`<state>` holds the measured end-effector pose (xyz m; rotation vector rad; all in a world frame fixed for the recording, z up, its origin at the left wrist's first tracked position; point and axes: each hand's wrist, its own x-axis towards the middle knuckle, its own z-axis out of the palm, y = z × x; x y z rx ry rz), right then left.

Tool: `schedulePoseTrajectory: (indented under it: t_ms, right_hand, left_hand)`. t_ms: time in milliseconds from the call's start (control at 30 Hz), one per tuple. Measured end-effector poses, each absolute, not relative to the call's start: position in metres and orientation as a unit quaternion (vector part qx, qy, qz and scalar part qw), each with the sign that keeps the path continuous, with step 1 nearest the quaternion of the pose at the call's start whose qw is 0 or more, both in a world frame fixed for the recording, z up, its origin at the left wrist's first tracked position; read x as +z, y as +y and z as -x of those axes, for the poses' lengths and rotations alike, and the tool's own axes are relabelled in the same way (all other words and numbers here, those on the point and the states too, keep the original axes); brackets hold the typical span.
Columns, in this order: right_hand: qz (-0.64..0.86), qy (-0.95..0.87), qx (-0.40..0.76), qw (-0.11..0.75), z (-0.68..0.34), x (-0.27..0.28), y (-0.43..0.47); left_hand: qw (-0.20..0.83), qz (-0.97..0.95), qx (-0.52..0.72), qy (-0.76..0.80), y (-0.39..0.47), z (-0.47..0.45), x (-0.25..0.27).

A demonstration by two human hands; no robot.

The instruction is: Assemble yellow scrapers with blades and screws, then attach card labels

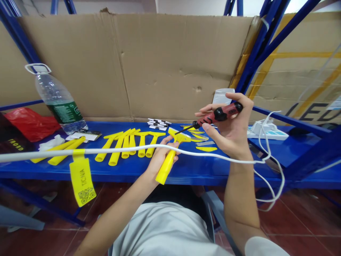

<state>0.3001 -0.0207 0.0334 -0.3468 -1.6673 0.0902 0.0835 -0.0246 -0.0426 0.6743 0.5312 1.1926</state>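
Note:
A yellow plastic scraper (165,169) with a T-shaped head is gripped in my left hand (157,156), its round handle pointing down toward me. My right hand (237,131) holds a screwdriver (218,114) with a red and black handle, the handle's end against the base of my fingers. The screwdriver's dark shaft slants down left, and its tip meets the scraper's head. Several more yellow scrapers (142,144) lie in a row left of my left hand. Beyond my hands lie loose yellow head pieces (206,149) and flat blades (205,143).
On the blue shelf (128,174) stand a plastic bottle (62,103), a red bag (32,121), a stack of black-and-white pieces (159,124) and a white power strip (266,131). A white cable (106,150) with a yellow tag (82,181) crosses in front. Cardboard (173,67) backs the shelf.

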Motion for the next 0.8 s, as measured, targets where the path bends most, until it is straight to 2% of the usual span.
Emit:
schedulePoseTrajectory:
  t_ms: [100,300,667,800]
  right_hand:
    - [0.145,-0.746,0.058,0.647,-0.3006,0.0335,-0.0219]
    - [0.130,-0.723,0.021,0.678,-0.2967,0.0345,-0.0181]
    - [0.138,-0.736,0.067,0.660,-0.3001,0.0328,-0.0232]
    - [0.149,-0.725,0.029,0.672,-0.3002,0.0315,-0.0199]
  left_hand:
    - [0.738,-0.309,0.546,0.249,-0.0240,-0.0837,-0.0438]
    - [0.740,-0.313,0.541,0.249,-0.0235,-0.0830,-0.0451]
    - [0.741,-0.298,0.547,0.251,-0.0256,-0.0843,-0.0401]
    - [0.744,-0.292,0.549,0.246,-0.0253,-0.0842,-0.0398]
